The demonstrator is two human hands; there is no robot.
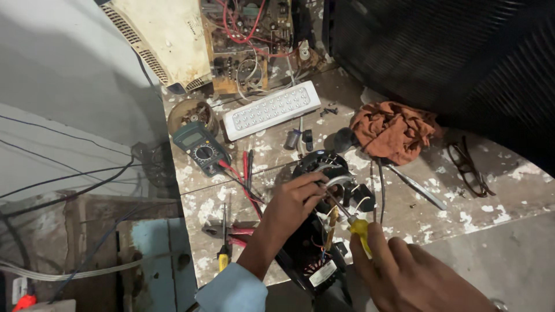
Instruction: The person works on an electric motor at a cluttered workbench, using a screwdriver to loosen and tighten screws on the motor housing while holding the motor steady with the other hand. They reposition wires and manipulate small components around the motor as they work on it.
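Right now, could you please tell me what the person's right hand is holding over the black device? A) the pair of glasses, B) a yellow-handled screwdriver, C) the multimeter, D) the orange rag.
B: the right hand grips a yellow-handled screwdriver whose shaft points into the black device, which the left hand steadies; the multimeter, orange rag and glasses lie untouched on the bench.
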